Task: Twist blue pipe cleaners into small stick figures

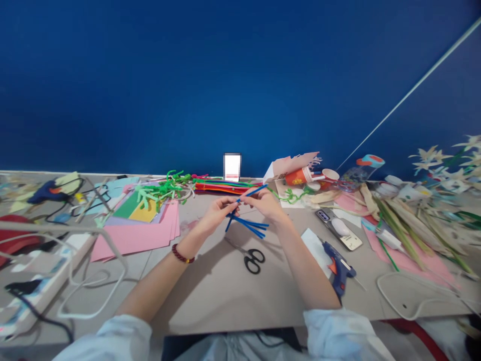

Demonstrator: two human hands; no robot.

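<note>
Several blue pipe cleaners (248,225) are twisted together, with one length rising up and to the right (253,190). My left hand (220,213) pinches them from the left, and my right hand (265,205) grips them from the right, the fingertips of both hands close together. Below the hands, black-handled scissors (250,258) lie shut on the grey tabletop (218,296). A blue hot glue gun (336,265) lies to the right of my right forearm. A dark red bead bracelet (181,253) circles my left wrist.
Stacked pink and coloured paper (135,235) and green pipe cleaners (161,189) lie left, beside a multicoloured pipe cleaner bundle (225,188). A power strip (45,281) and cables sit far left. Paper cups (298,176), palm strips (402,225) and paper flowers (443,165) crowd the right.
</note>
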